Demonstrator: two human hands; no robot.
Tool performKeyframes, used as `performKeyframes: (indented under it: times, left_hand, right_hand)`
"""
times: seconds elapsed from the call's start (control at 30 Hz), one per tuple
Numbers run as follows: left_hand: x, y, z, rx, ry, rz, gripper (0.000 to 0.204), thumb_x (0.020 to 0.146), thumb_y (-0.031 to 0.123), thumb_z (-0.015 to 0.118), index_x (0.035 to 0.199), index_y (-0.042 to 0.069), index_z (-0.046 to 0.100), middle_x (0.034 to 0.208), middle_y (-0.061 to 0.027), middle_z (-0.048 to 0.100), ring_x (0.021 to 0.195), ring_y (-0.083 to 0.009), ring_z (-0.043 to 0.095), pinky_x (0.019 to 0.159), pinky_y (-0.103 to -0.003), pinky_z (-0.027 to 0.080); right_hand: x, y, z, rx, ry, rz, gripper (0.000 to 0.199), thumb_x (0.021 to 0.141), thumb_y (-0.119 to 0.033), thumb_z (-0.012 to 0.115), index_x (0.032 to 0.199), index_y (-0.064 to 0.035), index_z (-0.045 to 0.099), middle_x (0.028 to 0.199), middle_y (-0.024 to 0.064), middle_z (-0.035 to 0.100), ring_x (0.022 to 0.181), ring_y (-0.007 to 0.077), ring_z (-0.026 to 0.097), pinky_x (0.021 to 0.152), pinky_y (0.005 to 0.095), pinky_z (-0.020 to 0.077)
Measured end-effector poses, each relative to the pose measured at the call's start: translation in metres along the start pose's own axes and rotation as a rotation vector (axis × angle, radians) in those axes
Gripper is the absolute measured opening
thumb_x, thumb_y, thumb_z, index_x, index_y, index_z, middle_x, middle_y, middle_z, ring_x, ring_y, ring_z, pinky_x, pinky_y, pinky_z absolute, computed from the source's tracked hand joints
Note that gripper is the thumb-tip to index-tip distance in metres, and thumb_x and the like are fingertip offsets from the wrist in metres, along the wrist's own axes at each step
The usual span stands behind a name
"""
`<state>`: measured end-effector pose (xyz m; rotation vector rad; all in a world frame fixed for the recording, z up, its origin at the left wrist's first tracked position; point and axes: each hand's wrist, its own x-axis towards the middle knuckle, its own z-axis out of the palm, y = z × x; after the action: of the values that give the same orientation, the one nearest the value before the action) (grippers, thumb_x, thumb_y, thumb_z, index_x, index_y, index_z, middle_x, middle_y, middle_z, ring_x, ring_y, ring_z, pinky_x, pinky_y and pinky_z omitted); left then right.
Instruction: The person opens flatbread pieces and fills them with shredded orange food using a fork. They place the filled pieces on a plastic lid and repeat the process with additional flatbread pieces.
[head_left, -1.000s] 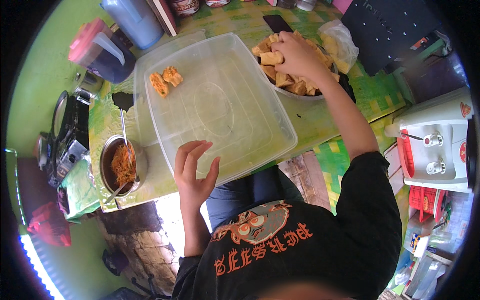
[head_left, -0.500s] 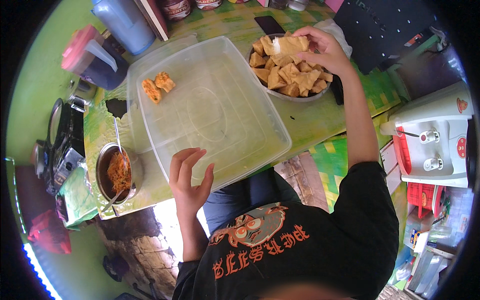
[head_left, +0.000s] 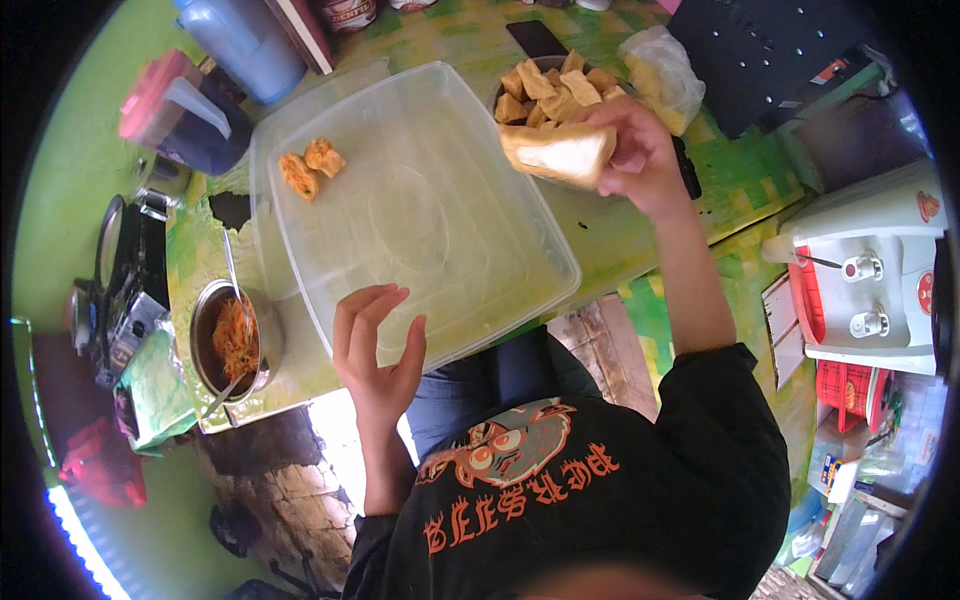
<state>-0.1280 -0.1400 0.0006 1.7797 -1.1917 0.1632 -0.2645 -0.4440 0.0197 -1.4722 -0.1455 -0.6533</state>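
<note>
White-faced, brown-skinned block (head_left: 556, 153) in right hand (head_left: 643, 158), now nearer plastic tray (head_left: 445, 235)

The shallow, translucent rectangular plastic tray (head_left: 430, 215) offered free passage across its middle. 2 orange-brown fried pieces (head_left: 299, 178) blocked its far left part; a round silver metal pot (head_left: 268, 338) stood left, heaped golden-brown fried chunks (head_left: 543, 86) right.

We record a green wall (head_left: 60, 235), brownish floor (head_left: 608, 345), green-and-yellow patterned worktop (head_left: 615, 235) and bright light strip (head_left: 82, 548) at lower left.
</note>
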Motion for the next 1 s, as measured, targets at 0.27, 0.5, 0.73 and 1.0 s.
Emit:
performKeyframes:
  times: [0.27, 0.5, 0.73, 1.0]
  left_hand:
    - [0.011, 0.033, 0.02, -1.163, -0.2, -0.561, 0.044, 0.083, 0.013, 0.067, 0.121, -0.002, 0.05, 0.113, -0.0107, 0.057, 0.104, -0.0166, 0.054, 0.09, -0.031, 0.044]
    - [0.01, 0.03, 0.023, -1.053, -0.191, -0.41, 0.029, 0.077, -0.003, 0.07, 0.104, -0.004, 0.06, 0.104, -0.012, 0.06, 0.099, -0.018, 0.057, 0.088, -0.03, 0.045]
    - [0.003, 0.023, 0.029, -0.622, 0.056, 0.001, 0.034, 0.068, -0.002, 0.077, 0.098, -0.005, 0.061, 0.1, -0.0147, 0.062, 0.09, -0.0216, 0.06, 0.078, -0.03, 0.048]
    - [-0.002, 0.028, 0.035, -0.76, 0.047, -0.085, 0.048, 0.067, 0.004, 0.081, 0.107, -0.006, 0.057, 0.104, -0.0144, 0.06, 0.093, -0.0213, 0.06, 0.083, -0.031, 0.047]
  right_hand:
    - [-0.025, -0.005, 0.086, -0.747, -0.001, -0.554, 0.033, 0.065, 0.005, 0.071, 0.093, -0.0113, 0.068, 0.104, 0.0091, 0.066, 0.063, 0.0138, 0.061, 0.055, 0.0246, 0.0474]
    - [-0.053, -0.009, 0.108, -0.916, 0.051, -0.518, 0.038, 0.067, 0.002, 0.07, 0.101, -0.014, 0.067, 0.106, 0.0087, 0.064, 0.064, 0.0139, 0.058, 0.053, 0.0259, 0.0442]
    - [-0.063, -0.014, 0.114, -0.335, 0.022, 0.136, 0.065, 0.072, 0.0, 0.065, 0.131, 0.0008, 0.038, 0.125, 0.0127, 0.052, 0.091, 0.0148, 0.059, 0.07, 0.0234, 0.0418]
    - [-0.066, 0.0, 0.123, -0.107, 0.068, 0.248, 0.045, 0.08, -0.014, 0.072, 0.118, -0.0013, 0.052, 0.095, 0.0025, 0.061, 0.075, 0.0063, 0.055, 0.055, 0.0182, 0.0375]
